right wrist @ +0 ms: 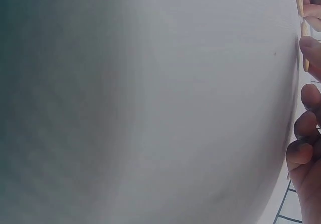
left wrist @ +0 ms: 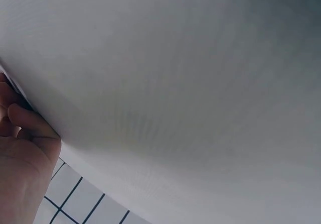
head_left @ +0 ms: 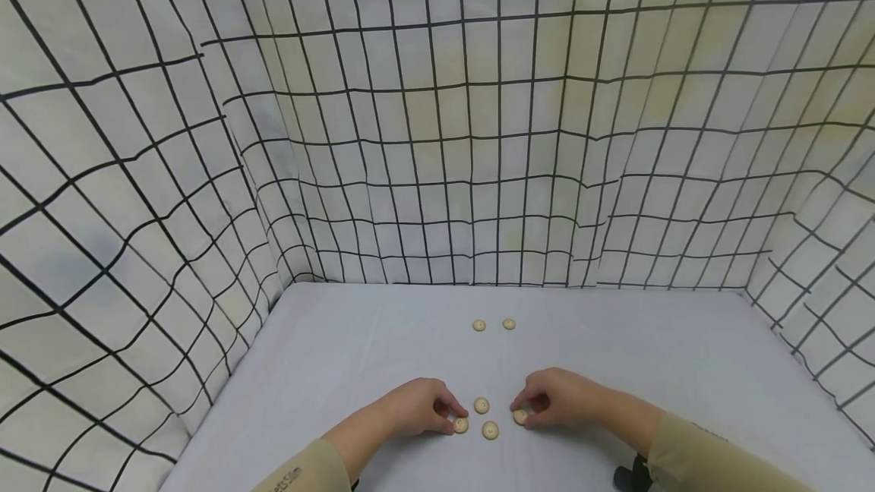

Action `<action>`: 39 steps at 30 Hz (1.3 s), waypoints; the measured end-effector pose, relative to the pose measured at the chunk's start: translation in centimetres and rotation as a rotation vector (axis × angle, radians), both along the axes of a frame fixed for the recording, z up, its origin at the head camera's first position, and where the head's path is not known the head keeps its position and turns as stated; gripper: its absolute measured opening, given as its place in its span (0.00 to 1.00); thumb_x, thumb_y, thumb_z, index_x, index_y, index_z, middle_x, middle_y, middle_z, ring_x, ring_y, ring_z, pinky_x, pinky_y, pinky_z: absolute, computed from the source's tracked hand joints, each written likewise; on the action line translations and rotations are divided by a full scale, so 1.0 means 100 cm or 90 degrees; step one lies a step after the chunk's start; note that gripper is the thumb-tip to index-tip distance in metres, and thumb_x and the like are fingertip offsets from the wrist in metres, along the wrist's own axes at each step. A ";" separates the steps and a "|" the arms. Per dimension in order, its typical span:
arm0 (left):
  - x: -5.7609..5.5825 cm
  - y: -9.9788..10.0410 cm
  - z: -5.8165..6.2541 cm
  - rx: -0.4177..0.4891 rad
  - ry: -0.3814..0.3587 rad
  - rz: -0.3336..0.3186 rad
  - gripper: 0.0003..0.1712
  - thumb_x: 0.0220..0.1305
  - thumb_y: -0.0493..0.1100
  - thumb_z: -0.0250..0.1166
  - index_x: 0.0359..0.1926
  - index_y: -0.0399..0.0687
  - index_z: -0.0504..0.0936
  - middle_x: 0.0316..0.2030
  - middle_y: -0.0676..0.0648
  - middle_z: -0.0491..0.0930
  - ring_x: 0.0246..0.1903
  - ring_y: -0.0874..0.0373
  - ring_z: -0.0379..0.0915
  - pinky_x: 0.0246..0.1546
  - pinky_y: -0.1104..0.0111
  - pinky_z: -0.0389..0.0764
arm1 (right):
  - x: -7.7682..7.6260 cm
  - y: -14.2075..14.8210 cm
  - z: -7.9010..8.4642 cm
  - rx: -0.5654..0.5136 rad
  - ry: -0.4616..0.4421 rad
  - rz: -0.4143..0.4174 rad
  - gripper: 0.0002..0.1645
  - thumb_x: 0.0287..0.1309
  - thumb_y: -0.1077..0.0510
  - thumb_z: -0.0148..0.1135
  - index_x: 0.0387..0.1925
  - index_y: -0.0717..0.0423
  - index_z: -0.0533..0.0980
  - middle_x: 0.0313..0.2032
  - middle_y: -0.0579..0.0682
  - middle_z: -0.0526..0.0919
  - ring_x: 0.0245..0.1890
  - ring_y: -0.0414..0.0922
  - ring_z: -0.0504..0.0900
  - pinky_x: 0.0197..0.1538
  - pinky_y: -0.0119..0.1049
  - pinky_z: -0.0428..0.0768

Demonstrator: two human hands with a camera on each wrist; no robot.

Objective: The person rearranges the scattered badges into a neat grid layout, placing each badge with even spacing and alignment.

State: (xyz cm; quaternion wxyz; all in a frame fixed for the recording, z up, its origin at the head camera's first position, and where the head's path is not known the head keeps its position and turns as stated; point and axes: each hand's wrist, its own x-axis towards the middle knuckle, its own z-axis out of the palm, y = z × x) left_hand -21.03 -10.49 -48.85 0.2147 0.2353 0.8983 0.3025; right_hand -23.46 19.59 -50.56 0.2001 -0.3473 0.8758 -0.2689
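Several round, pale wooden buttons lie on a white cloth-covered table. My left hand (head_left: 420, 405) pinches one button (head_left: 461, 425) at its left side between thumb and fingertip, low over the cloth. With thumb and forefinger my right hand (head_left: 563, 399) grips another button (head_left: 520, 417) by its edge. Between the hands lie an upper button (head_left: 481, 405) and a lower button (head_left: 490, 430). The right wrist view shows the right hand's curled fingers (right wrist: 300, 152) and a button's thin edge (right wrist: 306, 66). In the left wrist view the left hand (left wrist: 27, 148) hides its button.
Farther back on the white tabletop (head_left: 383, 340) two more buttons lie side by side, a left one (head_left: 479, 325) and a right one (head_left: 509, 323). White walls with a black grid (head_left: 424, 135) stand behind and at both sides. A dark object (head_left: 632, 477) shows beneath the right sleeve.
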 end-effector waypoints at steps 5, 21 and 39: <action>0.000 0.000 0.000 0.003 0.002 -0.001 0.12 0.53 0.40 0.76 0.40 0.58 0.90 0.27 0.57 0.74 0.28 0.67 0.67 0.34 0.71 0.70 | -0.001 -0.001 0.004 -0.004 -0.005 -0.009 0.13 0.54 0.49 0.74 0.44 0.35 0.86 0.25 0.35 0.75 0.27 0.32 0.71 0.32 0.29 0.73; 0.000 0.000 -0.001 0.003 -0.006 -0.001 0.11 0.54 0.40 0.76 0.39 0.58 0.90 0.26 0.57 0.73 0.28 0.67 0.67 0.33 0.70 0.70 | -0.012 0.013 0.001 -0.010 0.047 -0.039 0.14 0.53 0.49 0.73 0.44 0.36 0.86 0.26 0.33 0.75 0.28 0.33 0.72 0.33 0.31 0.74; 0.001 -0.002 -0.002 0.004 -0.005 0.000 0.12 0.53 0.40 0.76 0.39 0.60 0.90 0.27 0.58 0.73 0.28 0.67 0.67 0.33 0.71 0.70 | -0.034 0.030 0.001 0.029 0.099 -0.130 0.13 0.54 0.48 0.73 0.43 0.34 0.85 0.31 0.30 0.77 0.33 0.34 0.74 0.40 0.34 0.76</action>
